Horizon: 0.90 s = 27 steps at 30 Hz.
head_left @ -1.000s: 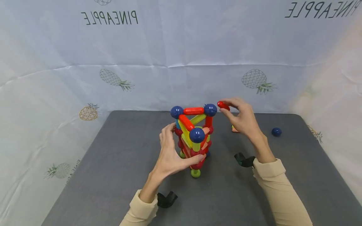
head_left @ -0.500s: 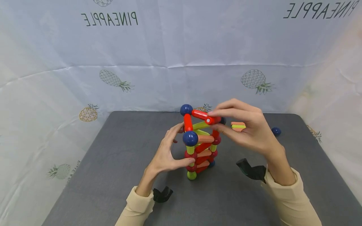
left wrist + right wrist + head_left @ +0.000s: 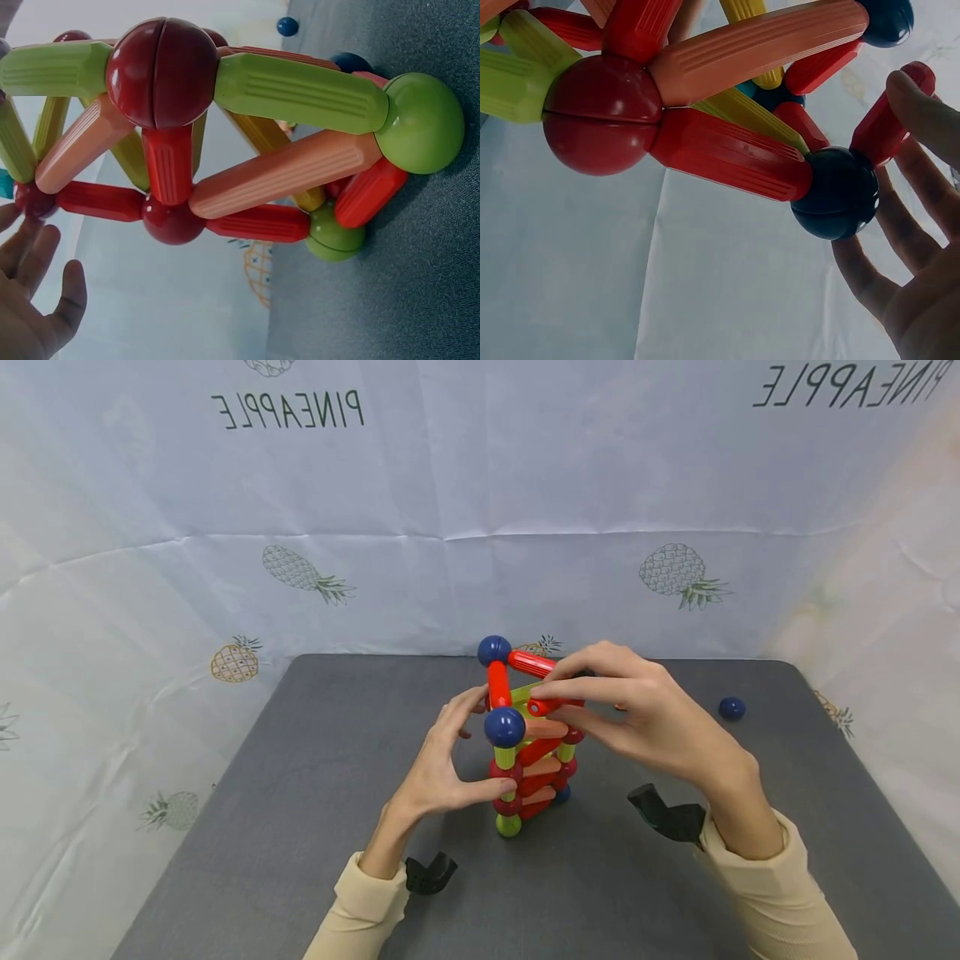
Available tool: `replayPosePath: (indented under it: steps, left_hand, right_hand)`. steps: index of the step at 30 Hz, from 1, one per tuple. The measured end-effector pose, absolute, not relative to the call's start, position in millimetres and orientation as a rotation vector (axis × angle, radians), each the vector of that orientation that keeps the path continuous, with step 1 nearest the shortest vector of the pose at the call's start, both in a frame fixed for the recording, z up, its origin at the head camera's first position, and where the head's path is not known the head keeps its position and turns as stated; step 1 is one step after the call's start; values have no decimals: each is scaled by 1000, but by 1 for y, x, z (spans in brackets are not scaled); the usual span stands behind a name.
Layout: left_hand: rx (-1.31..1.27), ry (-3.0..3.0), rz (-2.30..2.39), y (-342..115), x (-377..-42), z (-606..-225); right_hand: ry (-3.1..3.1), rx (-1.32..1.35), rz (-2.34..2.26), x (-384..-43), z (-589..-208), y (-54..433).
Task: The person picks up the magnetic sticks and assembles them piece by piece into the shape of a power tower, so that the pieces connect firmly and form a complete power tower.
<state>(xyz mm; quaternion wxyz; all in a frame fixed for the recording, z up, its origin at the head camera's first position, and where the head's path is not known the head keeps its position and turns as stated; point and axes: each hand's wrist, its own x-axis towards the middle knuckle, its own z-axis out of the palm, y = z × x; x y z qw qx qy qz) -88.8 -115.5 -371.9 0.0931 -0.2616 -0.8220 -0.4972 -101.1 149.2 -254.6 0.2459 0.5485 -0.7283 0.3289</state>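
Observation:
A tower of magnetic rods and balls [image 3: 540, 750] stands upright, with red rods and blue balls forming its top. My left hand [image 3: 435, 772] holds its left side, thumb on the front and fingers round the back. In the left wrist view, those fingers [image 3: 34, 262] are at a dark red ball [image 3: 36, 201]. My right hand [image 3: 660, 714] pinches a short red magnetic rod [image 3: 547, 706] at the top right corner. The right wrist view has one end of this rod touching a blue ball [image 3: 836, 191]. Its other end points away, apart from the front blue ball [image 3: 505, 727].
A loose blue ball [image 3: 732, 708] lies on the dark grey table [image 3: 337, 777], toward the back right. Something small is mostly hidden behind my right hand. A white cloth [image 3: 450, 485] with pineapple prints hangs behind the table. Black mounts [image 3: 430, 874] sit at both wrists.
My right hand has brought the red rod left and down from beside the tower to its top corner. The tower has turned in my left hand. Lately the rod's free end swung lower, toward the front.

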Motion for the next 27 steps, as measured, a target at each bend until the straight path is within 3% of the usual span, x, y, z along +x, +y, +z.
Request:
replayPosePath:
  steps: [15,21,27]
  left_hand:
    - [-784,-2447,-1452,-115,-89,-371]
    - [-878,-2468,-1444,-120,-91,-369]
    - [-997,-2478,-1484,-131,-101,-373]
  right_hand:
    - [-2111,1350,555,-91,-256,142]
    - [-2043,1362,790,-97,-260,157]
    - [-2039,901,1135,-129,-287,192]
